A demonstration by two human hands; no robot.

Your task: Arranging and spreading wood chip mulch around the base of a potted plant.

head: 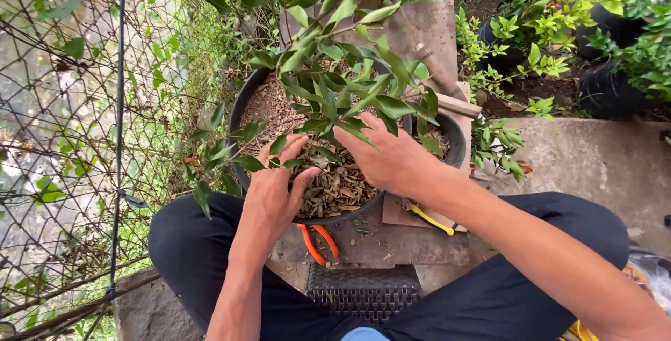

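Soft even daylight, faint shadows, overexposed washed-out upper left, sharp centre, slight wide-angle bending at edges

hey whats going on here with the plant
A person sits with a black pot between their knees, both hands in it. The left hand rests at the near rim on the dry leaf mulch, fingers among low leaves. The right hand reaches in under the leafy plant, near its base. Orange-handled pliers and a yellow-handled tool lie on the board beside the pot, untouched. A wire fence runs along the left side.
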